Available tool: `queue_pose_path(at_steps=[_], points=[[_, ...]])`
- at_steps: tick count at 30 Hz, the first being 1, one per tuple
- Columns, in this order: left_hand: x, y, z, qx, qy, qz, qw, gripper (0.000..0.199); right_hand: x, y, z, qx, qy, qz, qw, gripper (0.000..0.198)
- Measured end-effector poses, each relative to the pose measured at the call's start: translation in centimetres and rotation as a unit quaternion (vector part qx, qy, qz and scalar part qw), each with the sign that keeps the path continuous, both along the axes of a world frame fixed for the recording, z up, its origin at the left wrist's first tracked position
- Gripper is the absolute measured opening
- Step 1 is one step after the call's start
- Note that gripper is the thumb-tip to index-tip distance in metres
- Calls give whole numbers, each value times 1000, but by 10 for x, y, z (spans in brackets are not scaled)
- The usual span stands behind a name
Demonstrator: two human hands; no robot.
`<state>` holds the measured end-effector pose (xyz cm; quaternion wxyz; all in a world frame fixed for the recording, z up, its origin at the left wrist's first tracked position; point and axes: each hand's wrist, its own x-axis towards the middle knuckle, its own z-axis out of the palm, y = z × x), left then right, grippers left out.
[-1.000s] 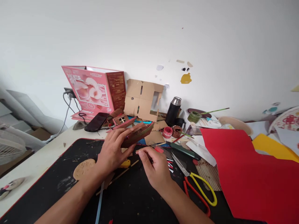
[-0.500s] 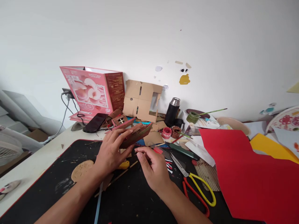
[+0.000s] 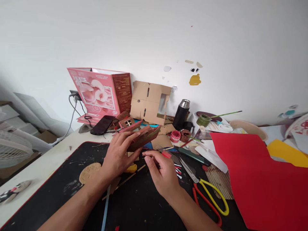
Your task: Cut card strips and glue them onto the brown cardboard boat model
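Observation:
My left hand (image 3: 117, 155) is closed around the near side of a brown painted cardboard model (image 3: 146, 138), a boat-like piece tilted up at its right end. A small house part with a cross-barred window (image 3: 128, 123) and pink-edged pieces lie just behind it. My right hand (image 3: 162, 171) is held below the model's right end, thumb and forefinger pinched together. A tiny tip shows at the fingertips, too small to name. Beneath the hands are a yellow-handled tool (image 3: 132, 168), partly hidden, and a thin wooden stick (image 3: 127, 181) on the black mat (image 3: 141, 205).
Scissors (image 3: 198, 179) with red and yellow handles lie right of my right hand. Beyond are a green cutter (image 3: 193, 156), red paint (image 3: 175, 136) and brown paint (image 3: 185, 135) pots, and a black flask (image 3: 181, 115). Red paper (image 3: 260, 179) covers the right side; a pink box (image 3: 101, 93) stands behind.
The view has turned slightly left, so everything sits further right in the picture. Both hands keep nearly the same pose around the model.

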<state>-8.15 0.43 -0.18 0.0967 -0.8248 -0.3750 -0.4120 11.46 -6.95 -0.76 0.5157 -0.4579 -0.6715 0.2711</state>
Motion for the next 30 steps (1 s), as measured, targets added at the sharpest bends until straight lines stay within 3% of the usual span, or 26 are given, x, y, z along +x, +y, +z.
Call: queue_pose_path(at_steps=[30], points=[[2,5,-7,-34,-36,6,999,52,1,0,1,35,-23,8,999,33]])
